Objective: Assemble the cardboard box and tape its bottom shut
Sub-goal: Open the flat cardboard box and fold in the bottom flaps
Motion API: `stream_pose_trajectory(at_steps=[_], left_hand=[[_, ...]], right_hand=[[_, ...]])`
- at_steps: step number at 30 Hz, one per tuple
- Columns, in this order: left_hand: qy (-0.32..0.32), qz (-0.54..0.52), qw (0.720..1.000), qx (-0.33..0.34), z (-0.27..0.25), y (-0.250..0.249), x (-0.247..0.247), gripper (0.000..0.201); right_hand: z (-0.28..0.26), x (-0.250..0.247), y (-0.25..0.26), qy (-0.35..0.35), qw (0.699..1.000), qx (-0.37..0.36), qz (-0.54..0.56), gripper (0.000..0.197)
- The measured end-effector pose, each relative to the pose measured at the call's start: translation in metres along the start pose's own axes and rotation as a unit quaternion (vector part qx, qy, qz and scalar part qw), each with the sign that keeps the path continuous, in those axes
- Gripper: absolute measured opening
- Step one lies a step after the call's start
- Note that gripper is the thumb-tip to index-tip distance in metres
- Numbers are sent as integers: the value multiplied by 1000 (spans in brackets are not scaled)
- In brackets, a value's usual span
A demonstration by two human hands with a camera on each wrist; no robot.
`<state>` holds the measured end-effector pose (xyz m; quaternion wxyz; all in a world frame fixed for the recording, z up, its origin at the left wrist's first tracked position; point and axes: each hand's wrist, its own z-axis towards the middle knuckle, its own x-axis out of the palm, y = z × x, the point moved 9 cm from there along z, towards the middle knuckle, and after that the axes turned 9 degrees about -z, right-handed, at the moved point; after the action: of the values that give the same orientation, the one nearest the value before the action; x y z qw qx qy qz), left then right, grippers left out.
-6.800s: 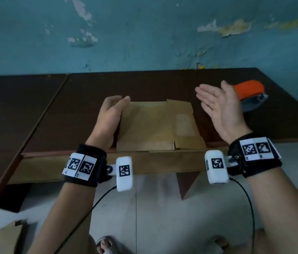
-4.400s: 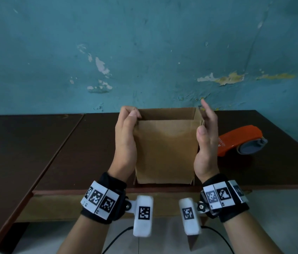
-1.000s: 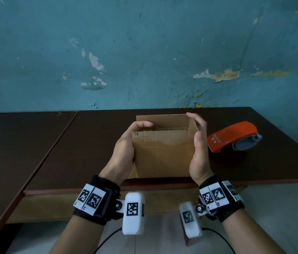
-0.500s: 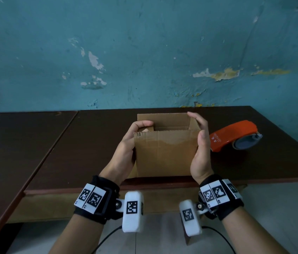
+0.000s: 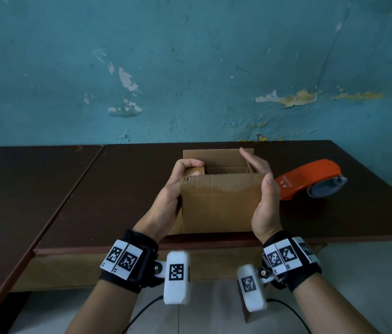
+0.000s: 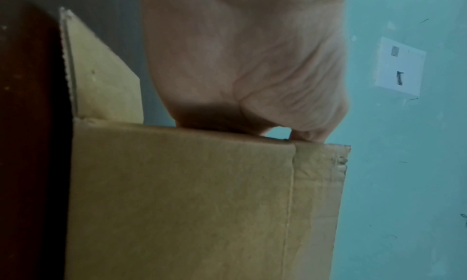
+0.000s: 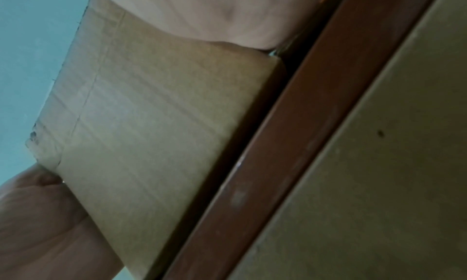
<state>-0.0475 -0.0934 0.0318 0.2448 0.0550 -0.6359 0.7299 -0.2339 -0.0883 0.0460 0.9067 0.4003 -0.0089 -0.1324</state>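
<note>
Our cardboard box (image 5: 221,203) stands at the near edge of the surface (image 5: 122,189), left hand (image 5: 171,201) gripping its left wall and folding a flap inward, right hand (image 5: 266,203) clasping the right wall. We should press both side flaps flat before closing the long ones, keeping corners square.

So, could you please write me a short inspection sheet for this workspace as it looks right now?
Surface: dark brown table, with a second tabletop butted against its left side.
Job's things: cardboard box standing near the front edge, top open, side flaps being folded inward; orange tape dispenser to its right, untouched.
Clutter: nothing seen.
Hands: left hand grips the box's left side, fingers curled over a flap; right hand grips the right side, fingers over the rim.
Cables: black cable hangs from the wrist cameras.
Surroundings: teal wall with peeling paint; pale floor below.
</note>
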Motion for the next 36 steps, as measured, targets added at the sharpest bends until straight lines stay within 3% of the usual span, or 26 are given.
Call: stream_pose_trajectory(at_steps=[5, 8, 14, 18, 24, 26, 29, 30, 31, 33, 36], left_hand=[[1, 2, 1000, -4, 1, 2, -2, 38], [0, -10, 1000, 6, 1, 0, 0, 37], [1, -23, 1000, 19, 0, 0, -1, 31], [0, -17, 1000, 18, 1, 2, -1, 24], [-1, 32, 999, 22, 1, 1, 1, 8], [-10, 38, 999, 27, 0, -2, 2, 19], [-14, -23, 999, 35, -2, -7, 1, 63], [-10, -26, 998, 50, -3, -10, -1, 70], [-7, -3, 998, 67, -4, -13, -1, 69], [-8, 54, 994, 93, -7, -19, 0, 48], [-18, 25, 994, 108, -10, -21, 1, 27]], right_hand=[[-1, 2, -7, 12, 1000, 19, 13, 72], [-2, 2, -4, 15, 999, 28, 28, 86], [-2, -3, -10, -13, 999, 33, 13, 71], [-2, -5, -1, -36, 999, 33, 12, 79], [-6, -4, 1, -41, 998, 42, 27, 76], [-6, -4, 1, -40, 998, 38, 22, 72], [-5, -4, 3, -45, 998, 30, 29, 62], [-5, -4, 5, -49, 998, 23, 27, 63], [-5, -3, 6, -52, 998, 17, 25, 65], [-5, -2, 8, -53, 998, 13, 16, 66], [-4, -2, 5, -52, 998, 6, -18, 62]])
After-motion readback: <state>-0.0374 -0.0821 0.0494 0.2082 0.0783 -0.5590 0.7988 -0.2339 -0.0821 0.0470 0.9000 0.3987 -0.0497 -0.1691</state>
